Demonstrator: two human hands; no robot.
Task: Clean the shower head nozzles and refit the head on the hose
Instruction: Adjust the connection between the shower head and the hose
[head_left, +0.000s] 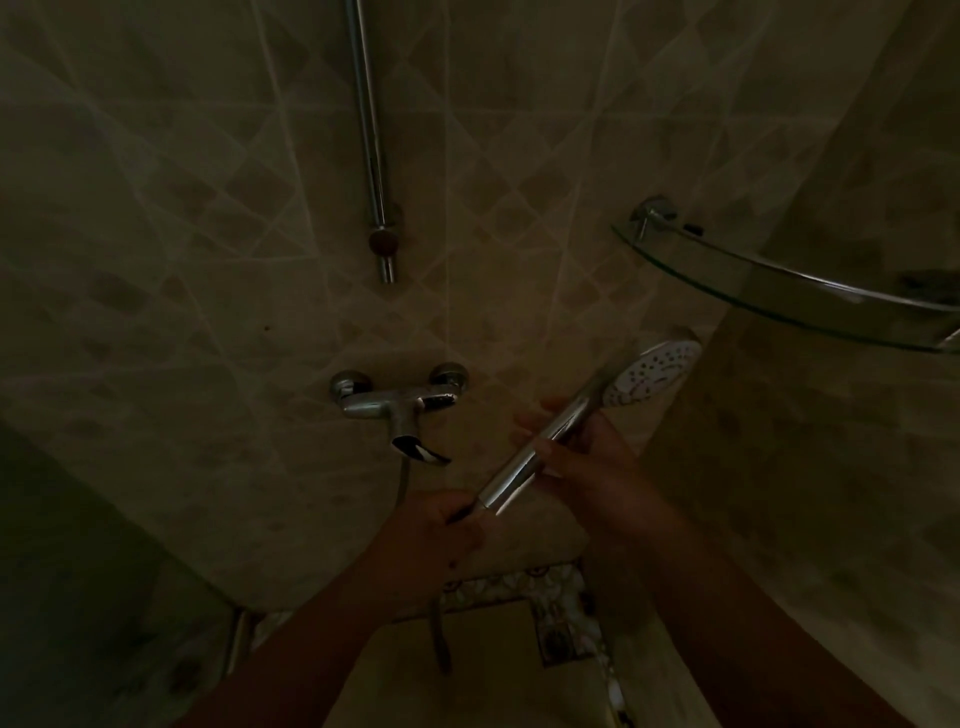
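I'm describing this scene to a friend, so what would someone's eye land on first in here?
First, the shower head, its pale nozzle face the brightest thing in the dim stall, right of centre, with the chrome handle slanting down to the left. Both hands grip it: the right hand around the middle of the handle, the left hand at its lower end. Behind them, the chrome mixer tap sits on the tiled wall, under the vertical rail.

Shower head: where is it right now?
In the head view the shower head is right of centre, below the glass shelf and right of the tap. The right hand grips its handle; the left hand holds the lower end.
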